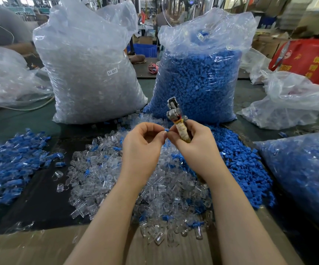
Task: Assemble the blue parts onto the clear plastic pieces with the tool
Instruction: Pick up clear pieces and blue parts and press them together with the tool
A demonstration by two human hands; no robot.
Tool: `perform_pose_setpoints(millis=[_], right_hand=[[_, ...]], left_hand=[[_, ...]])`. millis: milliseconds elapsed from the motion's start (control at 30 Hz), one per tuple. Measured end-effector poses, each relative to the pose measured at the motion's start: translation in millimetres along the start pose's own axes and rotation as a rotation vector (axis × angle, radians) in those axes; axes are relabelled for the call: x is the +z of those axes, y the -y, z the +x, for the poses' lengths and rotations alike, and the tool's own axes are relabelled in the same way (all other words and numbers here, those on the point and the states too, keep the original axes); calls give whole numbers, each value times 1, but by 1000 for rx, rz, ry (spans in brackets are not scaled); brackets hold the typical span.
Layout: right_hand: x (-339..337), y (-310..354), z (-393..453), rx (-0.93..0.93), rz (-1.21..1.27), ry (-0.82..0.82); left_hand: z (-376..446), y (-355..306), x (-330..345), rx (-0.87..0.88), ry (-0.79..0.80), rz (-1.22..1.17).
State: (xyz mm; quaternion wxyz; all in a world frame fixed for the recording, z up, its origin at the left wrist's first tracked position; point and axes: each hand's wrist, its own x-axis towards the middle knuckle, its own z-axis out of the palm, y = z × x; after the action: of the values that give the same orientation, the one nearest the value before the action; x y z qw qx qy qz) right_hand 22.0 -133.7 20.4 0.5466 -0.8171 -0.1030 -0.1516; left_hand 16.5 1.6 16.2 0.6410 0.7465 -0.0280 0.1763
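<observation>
Above the heap of clear plastic pieces (166, 188), a left hand (143, 148) pinches a blue part (166, 130); the right hand (191, 144) grips the tool (176, 119); seat it squarely before pressing.

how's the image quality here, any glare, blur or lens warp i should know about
Head view: wide-angle warp bends the table edges and the cardboard at the bottom; glare streaks run over the clear bag and the blue bag; the far background is soft and overexposed; the left hand, right hand and tool are fairly sharp, under even light with only faint shadows.
</observation>
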Motion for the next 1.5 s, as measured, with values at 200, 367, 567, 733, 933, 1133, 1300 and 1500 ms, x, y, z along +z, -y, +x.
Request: perform_pose_setpoints(millis=[200,367,567,733,933,1133,1300,1500], right_hand=[[0,2,-1,-4,-49,-16],[-1,3,-2,29,-33,5],[-3,2,-2,40,17,30],[-5,1,-3,34,30,84],[-11,-2,-2,84,-2,136],[-17,-2,-3,156,-84,290],[-15,0,-3,132,-109,348],[-14,0,-4,133,-122,409]], left_hand=[[0,-1,-2,7,28,26],[-1,0,-2,7,31,47],[-1,0,-1,-41,31,-25],[0,2,-1,-48,24,-30],[4,4,-5,-39,11,-64],[6,3,-9,17,-21,-151],[6,3,-11,57,-14,-137],[6,4,-12,60,2,-136]])
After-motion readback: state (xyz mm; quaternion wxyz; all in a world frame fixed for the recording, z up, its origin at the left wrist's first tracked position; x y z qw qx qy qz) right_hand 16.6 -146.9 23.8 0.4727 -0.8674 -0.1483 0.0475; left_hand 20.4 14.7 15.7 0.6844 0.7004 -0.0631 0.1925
